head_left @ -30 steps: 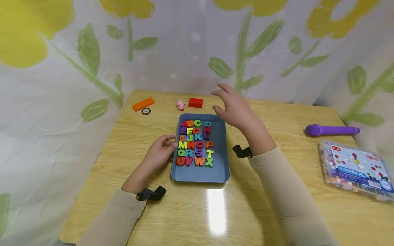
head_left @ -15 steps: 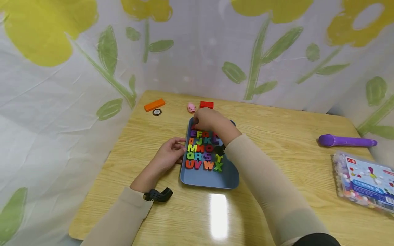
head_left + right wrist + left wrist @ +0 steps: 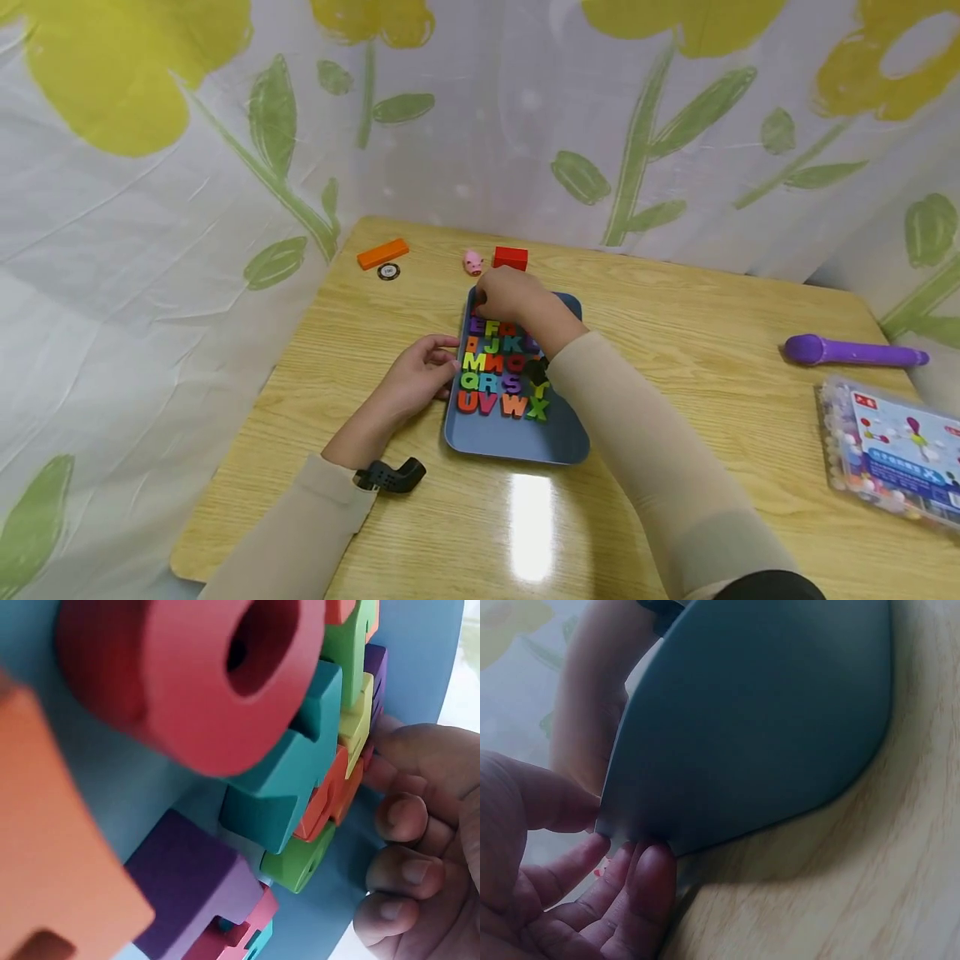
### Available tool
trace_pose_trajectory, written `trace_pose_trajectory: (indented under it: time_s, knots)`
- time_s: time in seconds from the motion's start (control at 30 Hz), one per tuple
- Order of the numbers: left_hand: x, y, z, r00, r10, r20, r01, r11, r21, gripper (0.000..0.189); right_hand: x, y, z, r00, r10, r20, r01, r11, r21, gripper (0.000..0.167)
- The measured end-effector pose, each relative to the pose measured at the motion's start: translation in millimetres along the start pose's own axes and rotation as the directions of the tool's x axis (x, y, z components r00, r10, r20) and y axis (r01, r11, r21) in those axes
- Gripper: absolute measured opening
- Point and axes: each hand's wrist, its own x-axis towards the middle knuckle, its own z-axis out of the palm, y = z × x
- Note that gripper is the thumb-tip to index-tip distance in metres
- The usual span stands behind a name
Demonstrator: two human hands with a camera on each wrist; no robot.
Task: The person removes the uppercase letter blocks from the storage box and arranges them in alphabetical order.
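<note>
A blue-grey tray (image 3: 517,450) lies on the table, holding rows of colourful plastic alphabet letters (image 3: 487,383). At the tray's left side, my left hand (image 3: 416,375) holds the rim, thumb on the edge and fingers against the outer wall (image 3: 742,735). My right hand (image 3: 513,296) reaches over the tray's far left corner. In the right wrist view its thumb and index finger pinch the red letter A (image 3: 367,753), mostly hidden by the fingers. The other fingers are curled. A red letter O (image 3: 217,682) and a teal K (image 3: 300,765) appear large there.
Behind the tray are a red block (image 3: 511,257), a pink pig figure (image 3: 472,262), an orange block (image 3: 383,253) and a round chip (image 3: 388,272). To the right lie a purple stick (image 3: 855,351) and a clear plastic case (image 3: 892,450) of beads. A flowered curtain (image 3: 480,150) stands behind.
My right hand has come down from above the tray's far right corner to the letter A at the far left. The left hand stays at the rim. The head view has shifted slightly.
</note>
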Motion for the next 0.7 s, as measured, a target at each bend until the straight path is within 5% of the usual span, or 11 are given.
trace_pose_trajectory:
  time_s: [0.7]
  knots:
    - [-1.9, 0.6, -0.6, 1.000, -0.006, 0.001, 0.006, 1.000, 0.009, 0.040, -0.2, -0.2, 0.3, 0.999, 0.001, -0.036, -0.002, 1.000, -0.021, 0.022]
